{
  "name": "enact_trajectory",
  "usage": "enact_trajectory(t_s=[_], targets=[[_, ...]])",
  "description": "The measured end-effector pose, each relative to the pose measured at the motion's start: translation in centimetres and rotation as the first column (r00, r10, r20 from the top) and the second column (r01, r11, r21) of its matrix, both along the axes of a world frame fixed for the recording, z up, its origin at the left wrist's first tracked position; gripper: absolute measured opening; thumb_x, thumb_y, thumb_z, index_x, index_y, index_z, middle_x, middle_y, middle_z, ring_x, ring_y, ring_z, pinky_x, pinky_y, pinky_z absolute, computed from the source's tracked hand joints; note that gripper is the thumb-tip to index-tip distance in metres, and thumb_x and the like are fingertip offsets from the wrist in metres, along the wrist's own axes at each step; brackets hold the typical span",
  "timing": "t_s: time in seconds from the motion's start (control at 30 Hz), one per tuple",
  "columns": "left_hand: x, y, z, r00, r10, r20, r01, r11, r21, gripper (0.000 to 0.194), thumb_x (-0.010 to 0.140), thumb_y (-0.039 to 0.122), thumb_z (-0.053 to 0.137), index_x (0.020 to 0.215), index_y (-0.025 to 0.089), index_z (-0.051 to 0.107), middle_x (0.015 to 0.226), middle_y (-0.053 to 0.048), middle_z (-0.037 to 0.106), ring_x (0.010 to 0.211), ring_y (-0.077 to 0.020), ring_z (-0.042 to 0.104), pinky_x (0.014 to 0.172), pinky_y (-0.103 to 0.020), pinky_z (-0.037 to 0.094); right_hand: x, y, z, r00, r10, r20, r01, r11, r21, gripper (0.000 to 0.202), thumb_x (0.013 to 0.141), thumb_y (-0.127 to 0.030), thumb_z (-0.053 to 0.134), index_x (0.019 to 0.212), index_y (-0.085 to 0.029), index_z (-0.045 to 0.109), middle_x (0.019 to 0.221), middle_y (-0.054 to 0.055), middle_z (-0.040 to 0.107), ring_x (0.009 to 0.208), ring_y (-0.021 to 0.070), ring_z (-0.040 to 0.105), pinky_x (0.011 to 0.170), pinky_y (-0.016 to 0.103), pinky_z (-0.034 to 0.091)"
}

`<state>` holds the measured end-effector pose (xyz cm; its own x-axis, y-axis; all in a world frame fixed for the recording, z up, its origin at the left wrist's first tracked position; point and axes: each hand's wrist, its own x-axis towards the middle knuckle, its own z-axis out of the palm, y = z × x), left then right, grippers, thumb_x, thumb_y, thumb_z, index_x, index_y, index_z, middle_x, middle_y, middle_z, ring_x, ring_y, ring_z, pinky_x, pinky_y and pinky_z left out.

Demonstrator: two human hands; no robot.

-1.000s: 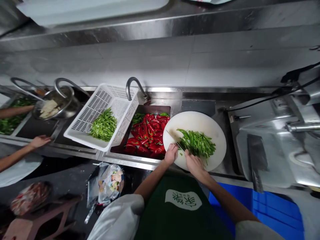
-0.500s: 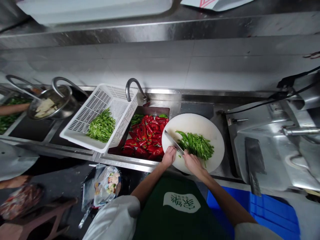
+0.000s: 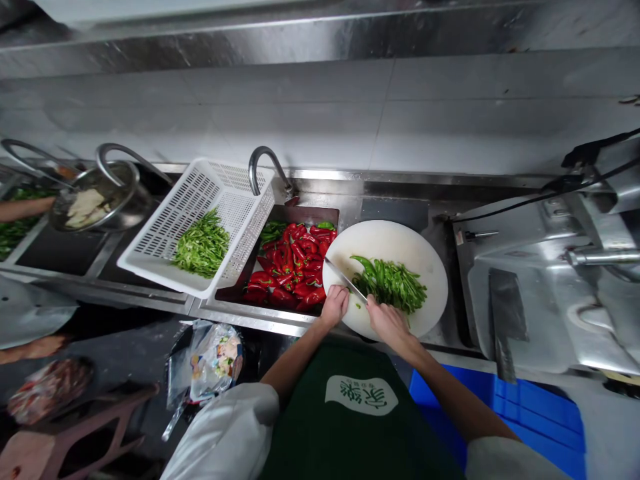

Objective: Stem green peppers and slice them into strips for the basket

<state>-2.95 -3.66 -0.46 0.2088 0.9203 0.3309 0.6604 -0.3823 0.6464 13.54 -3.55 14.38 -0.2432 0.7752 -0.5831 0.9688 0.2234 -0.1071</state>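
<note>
My right hand (image 3: 389, 320) grips a kitchen knife (image 3: 346, 281), its blade slanting up and left over a round white cutting board (image 3: 350, 235). Right of the blade lies a heap of sliced green peppers (image 3: 400, 287), with one long green pepper (image 3: 364, 265) on its upper left. My left hand (image 3: 335, 305) rests at the board's lower left edge, fingers curled together; what they hold, if anything, is hidden. Beyond the board's left rim, whole red peppers (image 3: 287, 270) fill a sink basin (image 3: 323, 215), with some green ones at its back.
A white perforated basket (image 3: 150, 250) with cut green peppers (image 3: 203, 245) straddles the sink's left side under a curved faucet (image 3: 257, 160). A cleaver (image 3: 505, 320) lies on the steel surface at right. Another person's arm (image 3: 25, 209) reaches to a metal bowl (image 3: 123, 200) at far left.
The whole view has shifted a little, so most things sit slightly higher. My hands and the knife keep almost the same place on the board.
</note>
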Motion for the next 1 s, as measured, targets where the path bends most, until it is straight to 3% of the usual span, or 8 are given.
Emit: enact_trajectory(t_s=[0.1, 0.2, 0.43, 0.57, 0.7, 0.8, 0.93, 1.0], targets=[[0.1, 0.2, 0.0, 1.000, -0.012, 0.002, 0.012, 1.000, 0.000, 0.022, 0.098, 0.017, 0.041, 0.101, 0.016, 0.063, 0.094, -0.009, 0.060, 0.093, -0.0216, 0.053, 0.084, -0.038, 0.052, -0.8, 0.3, -0.2, 1.000, 0.024, -0.013, -0.025, 0.999, -0.025, 0.043, 0.100, -0.015, 0.026, 0.140, -0.010, 0.042, 0.105, 0.019, 0.072, 0.101, 0.0261, 0.069, 0.084, 0.032, 0.046], [0.0, 0.3, 0.1, 1.000, -0.021, 0.018, 0.021, 1.000, 0.019, 0.022, 0.098, 0.018, 0.042, 0.102, 0.016, 0.064, 0.093, -0.009, 0.061, 0.091, -0.0210, 0.054, 0.083, -0.038, 0.052, -0.7, 1.0, 0.1, 0.999, -0.002, -0.039, 0.001, 1.000, -0.020, 0.039, 0.103, -0.023, 0.028, 0.136, -0.012, 0.046, 0.104, 0.018, 0.073, 0.100, 0.0257, 0.069, 0.081, 0.030, 0.046], [0.5, 1.1, 1.7, 0.989, 0.095, 0.115, -0.102, 0.993, 0.054, 0.021, 0.099, 0.023, 0.045, 0.103, 0.018, 0.065, 0.098, -0.010, 0.061, 0.095, -0.0209, 0.057, 0.086, -0.039, 0.052, 0.8, 2.0, 1.3, 0.967, -0.252, -0.029, 0.253, 0.964, 0.077, 0.037, 0.104, -0.029, 0.029, 0.131, -0.013, 0.048, 0.097, 0.016, 0.074, 0.090, 0.0247, 0.071, 0.073, 0.028, 0.043], [1.8, 2.9, 1.7, 0.996, -0.055, 0.068, 0.055, 0.998, 0.001, 0.024, 0.099, 0.027, 0.046, 0.110, 0.019, 0.065, 0.105, -0.011, 0.061, 0.102, -0.0228, 0.055, 0.090, -0.042, 0.051, 1.4, 2.6, 1.0, 0.952, -0.303, -0.033, 0.305, 0.948, 0.088, 0.037, 0.104, -0.030, 0.029, 0.130, -0.012, 0.048, 0.099, 0.015, 0.074, 0.089, 0.0248, 0.070, 0.069, 0.029, 0.041], [1.9, 3.4, 0.9, 0.986, -0.160, 0.051, 0.161, 0.987, -0.009, 0.026, 0.100, 0.026, 0.043, 0.099, 0.017, 0.067, 0.099, -0.010, 0.061, 0.095, -0.0209, 0.056, 0.086, -0.039, 0.053, 2.0, 2.2, 1.0, 0.945, -0.328, -0.017, 0.328, 0.941, 0.083, 0.035, 0.103, -0.029, 0.030, 0.126, -0.012, 0.050, 0.098, 0.016, 0.074, 0.090, 0.0250, 0.070, 0.069, 0.028, 0.040], [1.5, 2.8, 0.6, 0.990, -0.127, 0.068, 0.126, 0.992, 0.026, 0.023, 0.099, 0.026, 0.045, 0.099, 0.017, 0.066, 0.098, -0.010, 0.061, 0.093, -0.0205, 0.055, 0.085, -0.038, 0.052, 1.6, 1.7, 1.1, 0.948, -0.317, -0.027, 0.318, 0.946, 0.068, 0.035, 0.103, -0.029, 0.031, 0.127, -0.012, 0.050, 0.096, 0.016, 0.074, 0.088, 0.0244, 0.070, 0.070, 0.028, 0.041], [1.4, 2.1, 0.8, 0.996, 0.001, 0.090, -0.006, 0.998, 0.055, 0.021, 0.098, 0.026, 0.045, 0.100, 0.017, 0.065, 0.096, -0.011, 0.060, 0.094, -0.0214, 0.056, 0.084, -0.039, 0.050, 0.3, 1.4, 0.9, 0.946, -0.320, -0.046, 0.322, 0.945, 0.053, 0.034, 0.104, -0.028, 0.028, 0.127, -0.013, 0.048, 0.095, 0.015, 0.073, 0.089, 0.0244, 0.071, 0.069, 0.028, 0.042], [1.5, 2.1, 0.9, 0.997, -0.003, 0.076, -0.003, 0.997, 0.071, 0.022, 0.098, 0.026, 0.045, 0.099, 0.016, 0.064, 0.096, -0.011, 0.060, 0.093, -0.0215, 0.055, 0.084, -0.039, 0.050, -0.3, 1.5, 0.6, 0.948, -0.314, -0.047, 0.316, 0.948, 0.045, 0.035, 0.104, -0.028, 0.026, 0.127, -0.013, 0.047, 0.096, 0.016, 0.073, 0.091, 0.0246, 0.071, 0.069, 0.027, 0.043]])
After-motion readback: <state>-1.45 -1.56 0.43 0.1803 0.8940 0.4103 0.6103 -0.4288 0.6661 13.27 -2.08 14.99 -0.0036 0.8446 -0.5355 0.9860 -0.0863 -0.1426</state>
